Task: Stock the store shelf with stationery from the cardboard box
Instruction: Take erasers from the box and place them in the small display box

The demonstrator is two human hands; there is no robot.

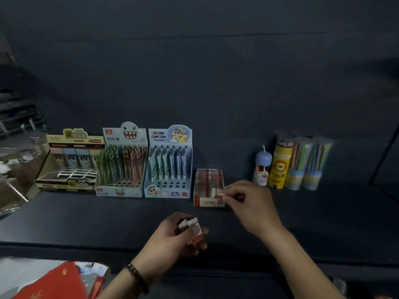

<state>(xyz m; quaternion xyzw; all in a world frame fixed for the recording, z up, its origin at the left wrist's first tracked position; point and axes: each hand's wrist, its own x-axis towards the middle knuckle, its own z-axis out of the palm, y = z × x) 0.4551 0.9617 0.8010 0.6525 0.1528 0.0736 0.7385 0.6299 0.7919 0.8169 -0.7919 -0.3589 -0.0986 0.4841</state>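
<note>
Right hand (pixel 245 200) pinches one eraser (pixel 218 192) at the front-right corner of the eraser box (pixel 206 202) on the shelf (pixel 86 216); left hand (pixel 170 238) grips a small stack of erasers (pixel 191 228) just in front. Motion blur kills labels, stack count unreadable; red packet (pixel 60 283) bottom-left is cropped.

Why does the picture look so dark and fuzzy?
Head view: dim light, so the dark shelf hides detail; the right hand pinching an eraser and the left hand gripping erasers look smeared; the wide lens bends the edges; the pencil tubes look soft.
</note>
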